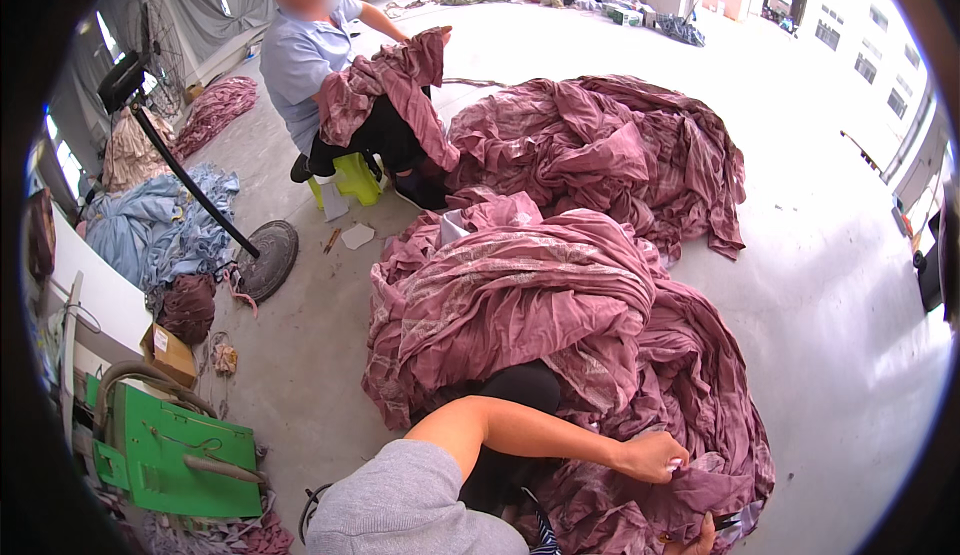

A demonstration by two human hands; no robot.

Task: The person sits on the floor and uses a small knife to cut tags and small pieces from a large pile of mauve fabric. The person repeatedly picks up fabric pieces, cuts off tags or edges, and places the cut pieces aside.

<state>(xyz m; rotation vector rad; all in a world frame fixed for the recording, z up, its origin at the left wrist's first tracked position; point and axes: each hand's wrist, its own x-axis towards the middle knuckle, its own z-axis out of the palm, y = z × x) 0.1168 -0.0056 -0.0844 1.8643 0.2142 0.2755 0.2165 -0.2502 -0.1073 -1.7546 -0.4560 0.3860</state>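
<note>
A big heap of dusty-rose patterned fabric (500,295) lies over my lap and spills down to the floor on my right. My left hand (652,456) is closed in a pinch on a fold of this fabric, with a small white bit showing at its fingertips. Lower down, at the picture's bottom edge, my right hand (703,539) is partly cut off. Its fingers are closed around what look like small dark scissors (738,521), pointing right over the edge of the cloth. The scissors' exact shape is hard to make out.
A co-worker (305,65) sits on a lime-green stool (355,177), lifting similar rose fabric. Another rose heap (620,145) lies ahead. To the left are a stand with a round base (268,260), blue fabric (165,220), a cardboard box (170,355) and a green machine (185,450).
</note>
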